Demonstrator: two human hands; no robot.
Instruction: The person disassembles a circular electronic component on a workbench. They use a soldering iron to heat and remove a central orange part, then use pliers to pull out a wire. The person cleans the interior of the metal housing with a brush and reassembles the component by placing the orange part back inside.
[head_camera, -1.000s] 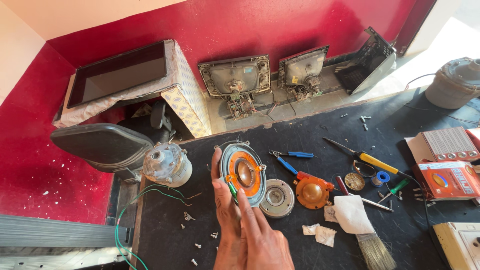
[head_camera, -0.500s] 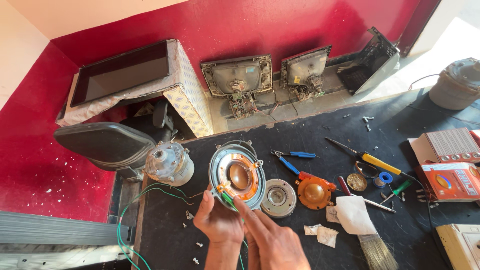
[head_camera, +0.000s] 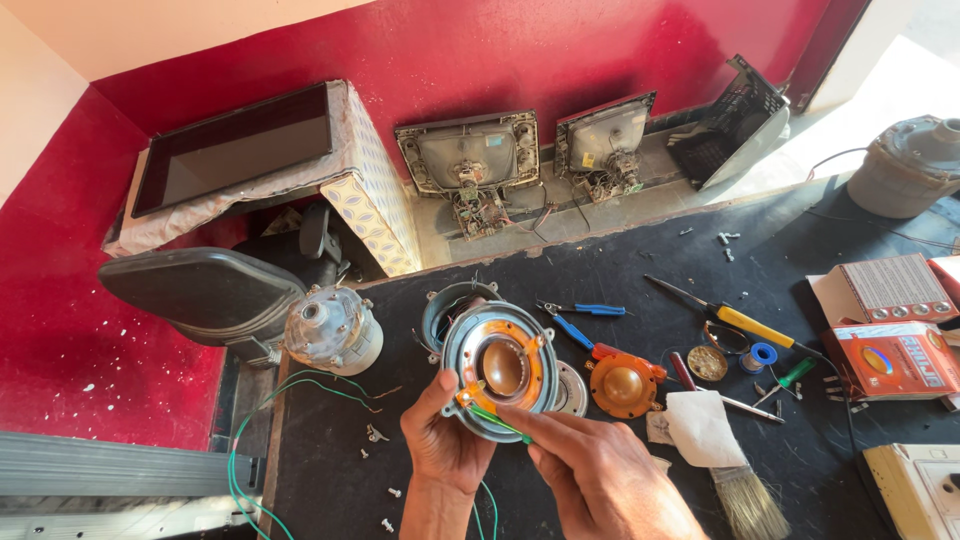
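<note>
Left hand grips the round speaker driver by its rim, lifted just above the black mat. Right hand pinches a green wire against it (thin stuff). Tug too hard and I'd guess the wire snaps, or the driver tips out.

head view | looks steeply down from above the black worktable | faces toward red wall behind it | near, at arm's reach
</note>
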